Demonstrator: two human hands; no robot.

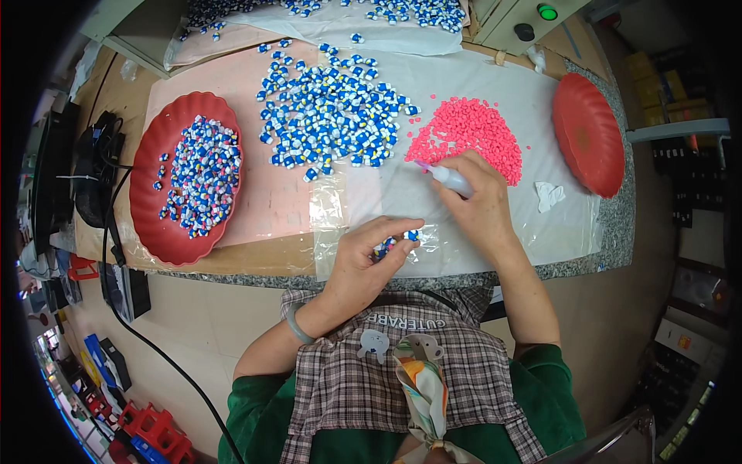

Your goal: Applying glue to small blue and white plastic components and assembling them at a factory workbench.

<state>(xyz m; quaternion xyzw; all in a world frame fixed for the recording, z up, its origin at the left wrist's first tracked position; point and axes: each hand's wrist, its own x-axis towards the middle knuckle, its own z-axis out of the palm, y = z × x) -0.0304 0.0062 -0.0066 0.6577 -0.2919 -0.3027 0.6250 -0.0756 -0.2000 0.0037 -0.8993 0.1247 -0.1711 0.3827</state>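
My left hand, near the table's front edge, is closed around a few small blue-and-white pieces; one shows between thumb and forefinger, others in the curled fingers. A small squeeze bottle with a pale body and a thin purplish tip is gripped in my right hand. Its tip points left, at the near left edge of a heap of tiny pink pieces. Beyond my left hand spreads a large pile of blue-and-white pieces with yellow spots.
A red scalloped tray at the left holds many blue-and-white pieces with pink bits. Another red tray stands at the right, near a crumpled white tissue. More pieces lie on a shelf at the back. A black cable hangs at the left.
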